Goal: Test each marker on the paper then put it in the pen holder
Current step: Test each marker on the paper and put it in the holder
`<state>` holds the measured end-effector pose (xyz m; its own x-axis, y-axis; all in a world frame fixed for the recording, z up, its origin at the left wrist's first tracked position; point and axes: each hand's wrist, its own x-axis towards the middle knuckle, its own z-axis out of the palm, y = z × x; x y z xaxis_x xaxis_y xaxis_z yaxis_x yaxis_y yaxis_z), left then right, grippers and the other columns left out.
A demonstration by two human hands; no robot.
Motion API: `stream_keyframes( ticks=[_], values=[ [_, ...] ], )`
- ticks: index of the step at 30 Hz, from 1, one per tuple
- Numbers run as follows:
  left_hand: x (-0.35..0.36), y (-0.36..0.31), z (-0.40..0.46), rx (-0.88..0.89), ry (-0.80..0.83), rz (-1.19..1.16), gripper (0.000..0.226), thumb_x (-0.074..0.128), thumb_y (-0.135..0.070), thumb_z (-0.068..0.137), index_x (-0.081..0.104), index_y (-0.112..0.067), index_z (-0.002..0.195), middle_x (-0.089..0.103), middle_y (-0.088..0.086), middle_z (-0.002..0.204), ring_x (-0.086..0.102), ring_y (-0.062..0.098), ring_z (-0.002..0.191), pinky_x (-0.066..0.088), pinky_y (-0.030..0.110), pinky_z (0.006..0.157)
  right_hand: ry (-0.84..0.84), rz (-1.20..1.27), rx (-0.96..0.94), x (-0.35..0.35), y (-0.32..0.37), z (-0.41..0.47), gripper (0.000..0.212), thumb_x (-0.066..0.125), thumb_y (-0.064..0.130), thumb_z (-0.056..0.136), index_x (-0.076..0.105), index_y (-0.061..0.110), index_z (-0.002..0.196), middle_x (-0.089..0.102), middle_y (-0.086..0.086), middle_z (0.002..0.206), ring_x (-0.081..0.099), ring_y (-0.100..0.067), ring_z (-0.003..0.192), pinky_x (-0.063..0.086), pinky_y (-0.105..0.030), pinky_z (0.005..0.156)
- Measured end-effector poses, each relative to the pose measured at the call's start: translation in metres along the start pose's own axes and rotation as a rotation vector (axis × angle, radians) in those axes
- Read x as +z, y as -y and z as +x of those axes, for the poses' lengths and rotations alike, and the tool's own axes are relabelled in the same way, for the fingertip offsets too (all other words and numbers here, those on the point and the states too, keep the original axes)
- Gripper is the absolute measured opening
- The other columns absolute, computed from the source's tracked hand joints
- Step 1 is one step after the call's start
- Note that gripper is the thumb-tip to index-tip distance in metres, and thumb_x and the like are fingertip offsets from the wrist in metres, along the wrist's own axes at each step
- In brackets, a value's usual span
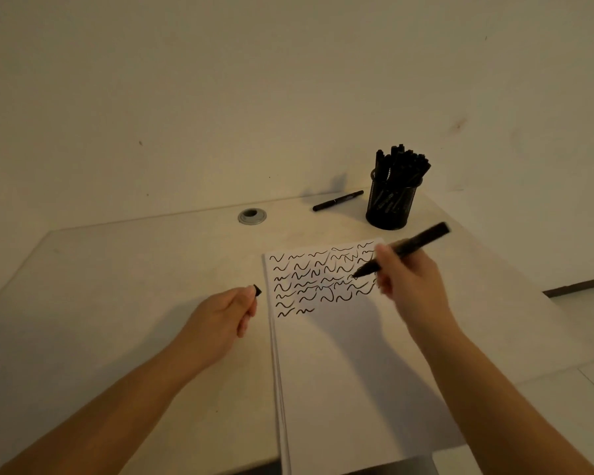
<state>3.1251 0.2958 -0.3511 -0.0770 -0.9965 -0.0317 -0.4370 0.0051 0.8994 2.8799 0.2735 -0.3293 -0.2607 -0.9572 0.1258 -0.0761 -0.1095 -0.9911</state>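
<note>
A person's right hand (408, 279) grips an uncapped black marker (403, 251) in a writing hold, its tip poised at the right side of the paper (350, 354) among rows of black squiggles. The left hand (225, 315), fingers curled, pinches the marker's cap (257, 290) just left of the sheet's edge.

To do this step well, the tip should likely drop to the blank space after the last short row and make one brief, light stroke, since the upper rows are already crowded. The cap stays close at hand for closing the marker before it goes into the pen holder (391, 204), a black mesh cup at the far right, already packed with markers. One more capped marker (337, 200) lies on the table (134, 275) just left of the holder.

The pale table meets a bare, dimly lit wall; a round grey cable port (252, 216) sits near its far edge.
</note>
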Motion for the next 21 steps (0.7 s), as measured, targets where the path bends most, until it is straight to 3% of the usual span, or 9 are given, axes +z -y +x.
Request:
stream_keyframes(
  ticks=[3, 6, 10, 15, 18, 21],
  values=[
    [0.017, 0.001, 0.006, 0.161, -0.051, 0.062, 0.031, 0.039, -0.021, 0.097, 0.055, -0.019, 0.07, 0.059, -0.009, 0.055, 0.05, 0.001, 0.053, 0.038, 0.013, 0.055, 0.177, -0.08, 0.003, 0.018, -0.009, -0.006, 0.008, 0.062, 0.018, 0.085, 0.063, 0.013, 0.078, 0.065, 0.003, 0.054, 0.057, -0.003, 0.047, 0.04, -0.011, 0.044],
    [0.028, 0.004, 0.01, 0.236, -0.059, 0.04, 0.03, 0.041, -0.019, 0.096, 0.059, -0.019, 0.073, 0.066, -0.015, 0.069, 0.056, -0.001, 0.063, 0.039, 0.007, 0.06, 0.168, -0.121, 0.019, 0.019, -0.024, -0.009, 0.012, 0.062, 0.017, 0.083, 0.064, 0.018, 0.071, 0.067, 0.004, 0.055, 0.058, -0.002, 0.049, 0.039, -0.008, 0.045],
    [0.028, 0.012, 0.013, 0.275, 0.001, 0.057, 0.028, 0.038, -0.035, 0.09, 0.058, -0.028, 0.072, 0.067, -0.017, 0.075, 0.06, 0.003, 0.07, 0.047, 0.015, 0.07, 0.149, -0.28, -0.015, 0.021, -0.036, -0.013, 0.02, 0.061, 0.026, 0.078, 0.059, 0.021, 0.059, 0.063, 0.004, 0.052, 0.052, -0.003, 0.047, 0.038, -0.01, 0.045],
    [0.025, 0.016, 0.009, 0.284, -0.001, 0.043, 0.032, 0.037, -0.05, 0.085, 0.057, -0.032, 0.068, 0.066, -0.017, 0.071, 0.059, 0.004, 0.068, 0.047, 0.017, 0.069, 0.251, -0.311, -0.037, 0.023, -0.037, -0.014, 0.017, 0.061, 0.027, 0.08, 0.058, 0.025, 0.063, 0.064, 0.007, 0.054, 0.055, -0.001, 0.049, 0.04, -0.011, 0.048],
    [0.025, 0.016, 0.008, 0.268, 0.009, 0.057, 0.035, 0.034, -0.057, 0.08, 0.058, -0.033, 0.068, 0.066, -0.011, 0.071, 0.06, 0.006, 0.069, 0.05, 0.028, 0.072, 0.255, -0.384, -0.062, 0.023, -0.037, -0.014, 0.015, 0.06, 0.03, 0.081, 0.059, 0.025, 0.066, 0.065, 0.006, 0.057, 0.054, -0.002, 0.052, 0.04, -0.015, 0.05],
    [0.025, 0.016, 0.008, 0.282, 0.007, 0.08, 0.037, 0.034, -0.058, 0.081, 0.058, -0.031, 0.072, 0.065, 0.002, 0.07, 0.059, 0.02, 0.068, 0.051, 0.043, 0.072, 0.207, -0.409, -0.044, 0.021, -0.04, -0.012, 0.016, 0.059, 0.027, 0.08, 0.056, 0.02, 0.066, 0.059, 0.002, 0.054, 0.047, -0.004, 0.046, 0.036, -0.019, 0.045]
  ],
)
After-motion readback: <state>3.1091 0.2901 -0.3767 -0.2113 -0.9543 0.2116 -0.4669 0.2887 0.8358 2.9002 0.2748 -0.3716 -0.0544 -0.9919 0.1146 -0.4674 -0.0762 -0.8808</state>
